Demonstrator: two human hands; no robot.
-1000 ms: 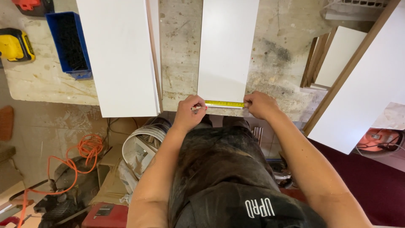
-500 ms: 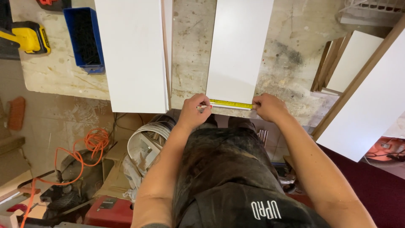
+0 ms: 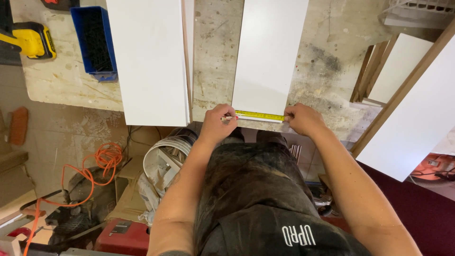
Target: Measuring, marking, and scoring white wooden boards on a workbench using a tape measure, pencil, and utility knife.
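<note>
White and smooth-faced, the narrow panel (image 3: 270,57) lies lengthwise on the stained workbench (image 3: 327,61), its near end just short of the bench edge. A yellow tape measure blade (image 3: 259,115) is stretched across that near end, from one long edge of the panel to the other. The left hand (image 3: 219,122) sits at the panel's left corner, fingers curled and pinching what looks like a pencil against the tape's end; the tip is too small to make out. The right hand (image 3: 303,118) is closed over the other end of the blade at the panel's right corner, knuckles up, pressing it down; the tape's case is hidden beneath it, if it is there at all.

Left of the panel, a wider white board (image 3: 149,57) overhangs the bench edge, with a thin strip of bare wood standing along its right side. Farther left of the panel are a blue bin (image 3: 92,42) and a yellow power tool (image 3: 31,40). Below the bench, left of the panel's near end, a pale bucket (image 3: 163,151) and an orange cord (image 3: 102,161) lie on the floor.

The blade is held only by finger pressure at each end. If either hand eases, the tape could skew or slide off the panel's edge, and the reading would likely be off. The overhanging board could also tip if bumped.
</note>
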